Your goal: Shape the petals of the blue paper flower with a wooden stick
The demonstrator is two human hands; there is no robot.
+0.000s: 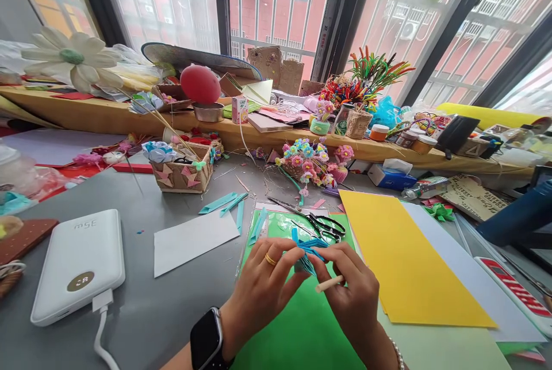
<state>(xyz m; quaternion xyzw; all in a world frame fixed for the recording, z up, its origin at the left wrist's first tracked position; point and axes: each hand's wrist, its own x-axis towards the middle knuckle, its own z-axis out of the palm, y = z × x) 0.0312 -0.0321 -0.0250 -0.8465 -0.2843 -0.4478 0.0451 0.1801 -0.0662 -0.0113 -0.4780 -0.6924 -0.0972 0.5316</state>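
On the grey worktop (172, 312), past a white power bank (77, 266) at far left, the left hand (259, 289) pinches folded blue paper (307, 252) over a green sheet (297, 330), steadying it, while the right hand (351, 295) grips its other side and a thin stick (328, 284).

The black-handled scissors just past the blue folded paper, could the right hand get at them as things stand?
Probably yes: the black-handled scissors lie uncovered on the green sheet, just beyond the right hand. But that hand pinches the blue folded paper and a thin stick.
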